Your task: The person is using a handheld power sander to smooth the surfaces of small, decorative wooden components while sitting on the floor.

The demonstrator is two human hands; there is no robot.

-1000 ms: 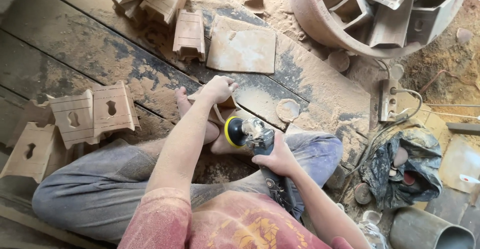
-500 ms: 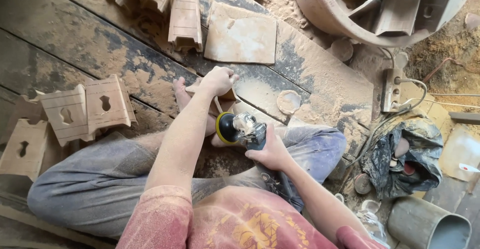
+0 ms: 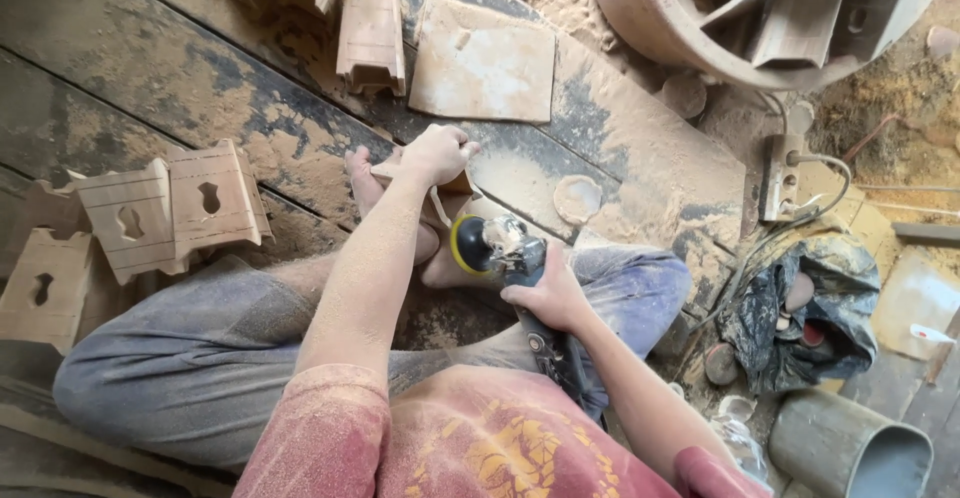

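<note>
Angle grinder (image 3: 500, 250) with yellow-rimmed disc, gripped round its body by right hand (image 3: 548, 293), fingers wrapped tight, disc just beside small wooden piece (image 3: 432, 190); piece clamped in closed left hand (image 3: 436, 154), resting against bare foot (image 3: 372, 198) on dusty plank floor (image 3: 180, 78); largest nearby, round basin (image 3: 690, 28) at upper right, filled with wooden blocks; next, grey trousers (image 3: 200, 348) of crossed legs and sawdust-speckled red shirt (image 3: 460, 438); flat square board (image 3: 484, 62) lying beyond left hand, well apart from it; carved wooden blocks with keyhole cut-outs (image 3: 170, 208) stacked at left, near knee; another grooved block (image 3: 372, 38) just beside board; dark crumpled bag (image 3: 800, 308) at right with grey pipe (image 3: 850, 448) below; power strip (image 3: 780, 173) with cable near bag; small round sanding disc (image 3: 577, 198) lying flat on floor, close to grinder.
</note>
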